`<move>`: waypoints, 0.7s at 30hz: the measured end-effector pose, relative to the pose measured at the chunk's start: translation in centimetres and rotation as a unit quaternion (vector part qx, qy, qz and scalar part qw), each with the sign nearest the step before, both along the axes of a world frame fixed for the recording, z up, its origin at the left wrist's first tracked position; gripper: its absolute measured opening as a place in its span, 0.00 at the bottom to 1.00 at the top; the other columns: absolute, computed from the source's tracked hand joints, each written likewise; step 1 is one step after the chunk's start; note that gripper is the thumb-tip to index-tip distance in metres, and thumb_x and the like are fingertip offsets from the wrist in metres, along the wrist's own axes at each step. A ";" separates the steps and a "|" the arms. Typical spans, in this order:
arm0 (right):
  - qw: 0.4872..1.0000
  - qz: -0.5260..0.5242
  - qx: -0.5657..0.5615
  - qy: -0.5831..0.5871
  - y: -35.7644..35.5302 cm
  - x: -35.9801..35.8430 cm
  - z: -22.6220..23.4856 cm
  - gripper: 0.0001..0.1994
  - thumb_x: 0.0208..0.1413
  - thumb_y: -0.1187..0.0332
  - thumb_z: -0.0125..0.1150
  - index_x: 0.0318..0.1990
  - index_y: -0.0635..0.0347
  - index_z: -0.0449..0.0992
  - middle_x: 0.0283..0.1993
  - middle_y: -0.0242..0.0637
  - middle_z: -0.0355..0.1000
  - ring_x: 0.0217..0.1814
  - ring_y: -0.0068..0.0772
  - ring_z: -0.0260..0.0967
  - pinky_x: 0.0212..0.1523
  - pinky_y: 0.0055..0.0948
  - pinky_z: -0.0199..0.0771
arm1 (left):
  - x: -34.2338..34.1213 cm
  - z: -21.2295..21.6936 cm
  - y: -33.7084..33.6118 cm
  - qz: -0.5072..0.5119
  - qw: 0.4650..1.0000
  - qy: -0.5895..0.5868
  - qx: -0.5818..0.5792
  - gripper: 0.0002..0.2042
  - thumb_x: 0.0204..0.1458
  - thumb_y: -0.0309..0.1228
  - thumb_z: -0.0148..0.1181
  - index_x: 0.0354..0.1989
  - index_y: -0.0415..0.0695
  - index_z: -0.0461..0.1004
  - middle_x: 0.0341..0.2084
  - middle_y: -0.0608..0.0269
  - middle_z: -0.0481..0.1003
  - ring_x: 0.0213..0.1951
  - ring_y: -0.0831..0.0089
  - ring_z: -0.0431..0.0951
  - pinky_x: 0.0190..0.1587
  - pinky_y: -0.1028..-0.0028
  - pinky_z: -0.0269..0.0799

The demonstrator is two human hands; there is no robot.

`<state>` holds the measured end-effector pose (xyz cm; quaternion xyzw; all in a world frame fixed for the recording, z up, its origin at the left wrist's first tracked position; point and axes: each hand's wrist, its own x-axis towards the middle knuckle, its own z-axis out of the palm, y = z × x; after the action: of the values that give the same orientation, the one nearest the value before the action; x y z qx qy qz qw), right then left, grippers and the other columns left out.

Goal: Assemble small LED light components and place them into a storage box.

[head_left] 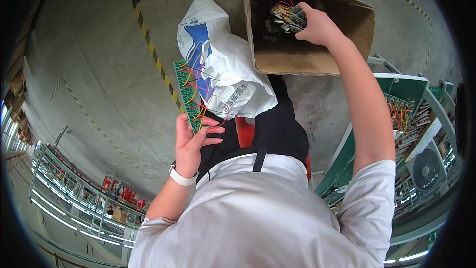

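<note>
My left hand (192,139) pinches the lower end of a long green circuit board panel (187,92), from which red, yellow and black wires with white plugs hang out to the right. Behind those wires a white woven sack (238,59) with a blue print lies against my legs, its mouth toward me. Over the cardboard box (297,63) at the far right, my right hand (320,26) grips a bundle of wired circuit boards (288,17). Dark contents deeper in the box are hard to make out.
To my right stands a green-topped workbench (337,164) with more wired boards (399,111) on it, and a fan (426,168) beyond. Yellow-black tape (153,44) marks the concrete floor. Metal racks (74,183) stand at the left.
</note>
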<state>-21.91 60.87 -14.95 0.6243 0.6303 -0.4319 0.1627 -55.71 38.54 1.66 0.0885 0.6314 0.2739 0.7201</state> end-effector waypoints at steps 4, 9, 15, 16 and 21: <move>0.988 0.151 0.003 -0.020 -0.2 -0.2 -0.7 0.41 0.40 0.68 0.76 0.65 0.51 0.63 0.52 0.49 0.73 0.58 0.54 0.71 0.57 0.46 0.75 | -1.7 -0.6 -2.2 0.052 0.999 0.018 -0.003 0.15 0.64 0.20 0.45 0.58 0.43 0.56 0.48 0.49 0.74 0.49 0.52 0.82 0.43 0.58 0.86; 0.909 0.415 0.033 -0.018 -0.5 0.9 -2.6 0.40 0.36 0.68 0.79 0.61 0.46 0.66 0.56 0.43 0.71 0.62 0.49 0.68 0.63 0.48 0.69 | -2.8 -1.8 -4.5 0.083 0.996 0.032 -0.021 0.16 0.65 0.21 0.45 0.59 0.44 0.55 0.49 0.48 0.74 0.49 0.53 0.81 0.44 0.58 0.85; 0.755 0.637 0.140 0.060 -0.5 1.4 -5.0 0.27 0.42 0.68 0.74 0.52 0.37 0.72 0.54 0.37 0.70 0.61 0.43 0.68 0.76 0.56 0.54 | -2.5 -3.3 -5.5 0.089 0.995 0.031 -0.044 0.17 0.66 0.22 0.46 0.60 0.44 0.53 0.51 0.48 0.74 0.50 0.55 0.81 0.46 0.58 0.84; 0.754 0.639 0.139 0.061 -0.3 1.2 -5.5 0.27 0.42 0.68 0.74 0.52 0.37 0.72 0.54 0.37 0.70 0.61 0.43 0.68 0.76 0.56 0.54 | -2.3 -3.5 -5.7 0.093 0.994 0.038 -0.045 0.16 0.65 0.21 0.45 0.59 0.44 0.55 0.50 0.49 0.74 0.49 0.54 0.82 0.44 0.58 0.85; 0.674 0.712 0.163 0.108 0.7 -0.7 -6.6 0.15 0.55 0.70 0.59 0.48 0.36 0.72 0.50 0.34 0.70 0.57 0.40 0.70 0.71 0.53 0.58 | -2.0 -4.5 -6.4 0.102 0.992 0.038 -0.060 0.14 0.65 0.21 0.46 0.57 0.44 0.57 0.49 0.49 0.75 0.49 0.54 0.82 0.42 0.58 0.86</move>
<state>-22.64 61.60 -21.56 -0.0483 0.9575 -0.1402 0.2472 -57.73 32.14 -2.82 -0.0091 0.6794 0.3037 0.6679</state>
